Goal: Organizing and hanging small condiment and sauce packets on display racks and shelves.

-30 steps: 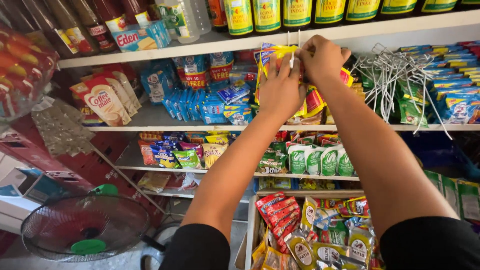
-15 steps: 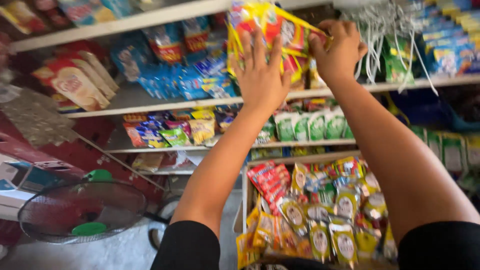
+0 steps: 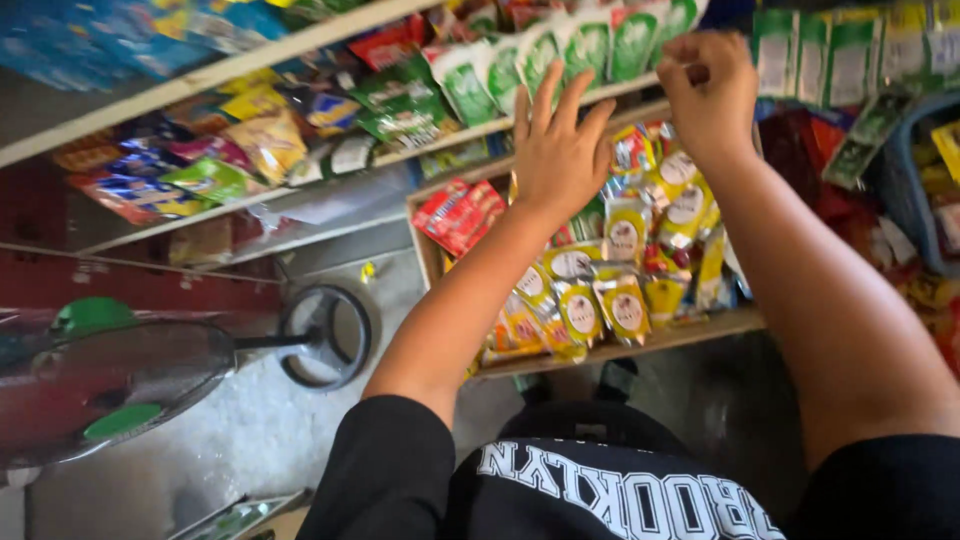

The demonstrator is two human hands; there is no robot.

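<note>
Glossy yellow foil sachets with round white labels hang in strips inside a wooden shelf bay. Left hand: fingers spread, palm over the top of the strips. Right hand: closed in a fist, apparently pinching the strip's top; grip partly hidden. Green-and-white packets line the shelf above; a red packet sits to the left.

Yellow sachet strips: glossy packets with round labels, hanging in overlapping columns within a wooden shelf compartment, beneath both hands.
</note>
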